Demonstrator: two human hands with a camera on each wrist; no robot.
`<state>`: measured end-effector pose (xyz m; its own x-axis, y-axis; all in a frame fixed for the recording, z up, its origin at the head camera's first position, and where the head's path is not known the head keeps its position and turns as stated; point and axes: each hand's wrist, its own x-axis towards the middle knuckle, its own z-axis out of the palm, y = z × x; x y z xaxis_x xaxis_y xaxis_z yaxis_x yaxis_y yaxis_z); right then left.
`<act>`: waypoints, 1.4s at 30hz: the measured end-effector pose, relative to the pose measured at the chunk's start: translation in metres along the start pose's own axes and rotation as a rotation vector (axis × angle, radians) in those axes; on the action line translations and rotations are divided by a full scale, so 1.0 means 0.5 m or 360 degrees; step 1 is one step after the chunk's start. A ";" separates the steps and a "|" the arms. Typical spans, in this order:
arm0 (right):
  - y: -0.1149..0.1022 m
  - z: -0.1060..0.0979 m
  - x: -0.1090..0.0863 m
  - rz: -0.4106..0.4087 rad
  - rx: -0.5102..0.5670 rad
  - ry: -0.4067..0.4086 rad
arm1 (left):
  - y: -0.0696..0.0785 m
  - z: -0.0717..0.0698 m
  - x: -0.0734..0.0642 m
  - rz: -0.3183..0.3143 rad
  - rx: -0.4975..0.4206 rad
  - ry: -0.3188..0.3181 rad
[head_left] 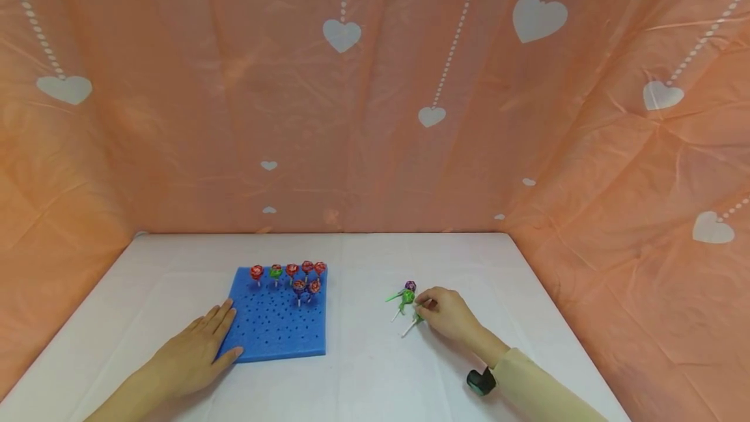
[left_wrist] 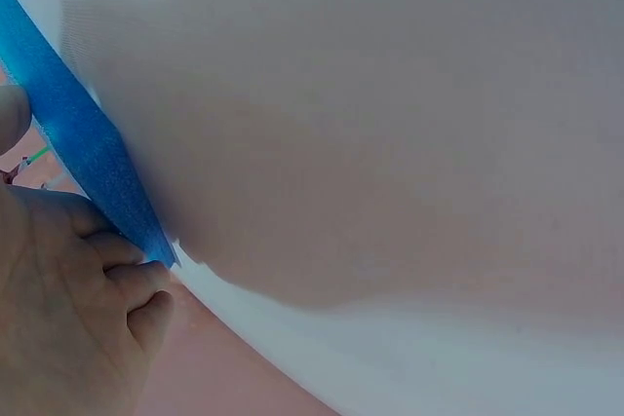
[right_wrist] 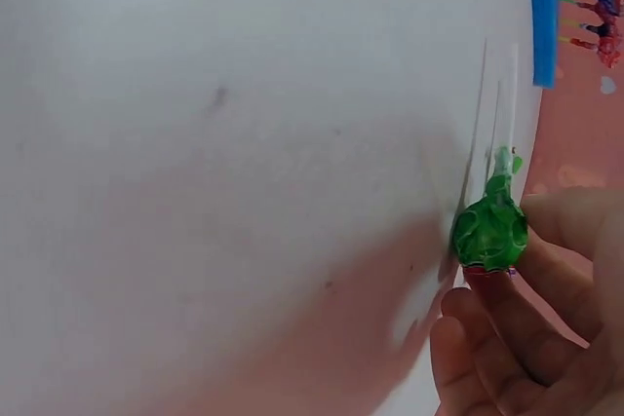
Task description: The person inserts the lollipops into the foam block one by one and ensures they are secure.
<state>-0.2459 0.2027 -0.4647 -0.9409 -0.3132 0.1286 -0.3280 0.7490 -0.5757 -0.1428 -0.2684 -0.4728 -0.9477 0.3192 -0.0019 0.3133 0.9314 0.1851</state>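
My left hand [head_left: 190,350] lies with extended fingers along the left edge of a blue foam board [head_left: 275,327] full of small holes. In the left wrist view, the fingers and thumb are against the foam's side. Several wrapped lollipops, mostly red, stand upright by their sticks near the board's back edge; one is green [head_left: 276,272]. My right hand [head_left: 448,314] pinches the head of a green lollipop [right_wrist: 490,233], its white stick angling away toward the board. Just beyond those fingertips lie another green lollipop [head_left: 407,297] and a purple one [head_left: 411,286].
A white cloth [head_left: 357,383] covers the table. Orange sheeting [head_left: 381,174] with white hearts rises behind it and on both sides. A dark round object [head_left: 481,382] sits beside the right sleeve cuff.
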 end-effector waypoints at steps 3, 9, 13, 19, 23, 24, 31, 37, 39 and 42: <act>0.001 -0.001 -0.002 -0.0021 0.0001 -0.0014 | 0.001 -0.001 0.001 -0.0005 0.0001 -0.0010; 0.003 -0.003 -0.008 -0.0042 0.0021 -0.0037 | 0.001 -0.001 0.001 -0.0001 0.0003 -0.0010; 0.005 -0.002 -0.008 -0.0061 0.0019 -0.0031 | 0.002 -0.001 0.001 -0.0006 -0.0001 -0.0010; 0.010 0.000 -0.009 -0.0085 0.0031 -0.0002 | 0.001 0.003 0.000 -0.0004 0.0012 -0.0001; 0.009 0.000 -0.009 -0.0141 0.0044 0.0051 | 0.000 0.004 0.000 -0.0003 0.0009 0.0002; 0.009 0.001 -0.009 -0.0160 0.0054 0.0068 | 0.000 0.003 0.001 -0.0001 0.0007 0.0002; -0.013 0.004 -0.005 -0.0238 0.0201 0.0154 | 0.001 0.002 0.001 -0.0016 0.0009 0.0004; -0.042 0.017 0.009 -0.0352 0.0329 0.0228 | 0.002 0.002 0.001 -0.0014 0.0017 0.0002; -0.055 0.022 0.015 -0.0400 0.0355 0.0267 | 0.002 0.002 0.000 -0.0015 0.0013 0.0000; -0.075 0.029 0.025 -0.0459 0.0407 0.0314 | 0.001 0.003 -0.001 -0.0012 0.0002 0.0005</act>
<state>-0.2443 0.1623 -0.4535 -0.8199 -0.3525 0.4511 -0.5719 0.4706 -0.6719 -0.1422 -0.2678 -0.4740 -0.9501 0.3119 -0.0004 0.3065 0.9339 0.1841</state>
